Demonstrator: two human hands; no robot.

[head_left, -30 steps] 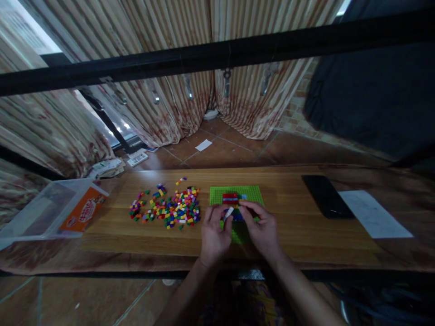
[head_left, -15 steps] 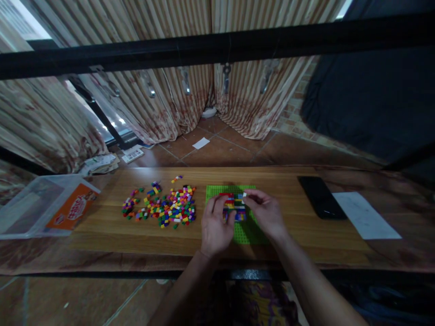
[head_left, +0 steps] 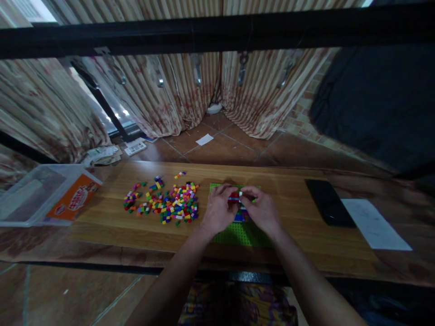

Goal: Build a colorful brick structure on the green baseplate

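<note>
A green studded baseplate (head_left: 234, 237) lies on the wooden board, partly covered by both hands. On it stands a build of coloured toy bricks (head_left: 239, 218), with blue showing at its near side. My left hand (head_left: 220, 209) curls around red bricks (head_left: 234, 196) at the far part of the build, fingers behind and thumb in front. My right hand (head_left: 263, 210) pinches a small white brick (head_left: 240, 194) right beside the red ones. Whether the white brick is seated, and whether the red bricks are lifted from the plate, I cannot tell.
Loose coloured bricks (head_left: 176, 203) are spread left of the baseplate. A clear plastic box (head_left: 34, 213) with an orange label stands at the far left. To the right lie a black phone (head_left: 329, 203) and a white sheet of paper (head_left: 377, 224). A dark bar (head_left: 204, 34) crosses above.
My right hand has brought the white brick left, up against the red bricks. My left hand's fingers have closed in around the build. The camera view has shifted slightly.
</note>
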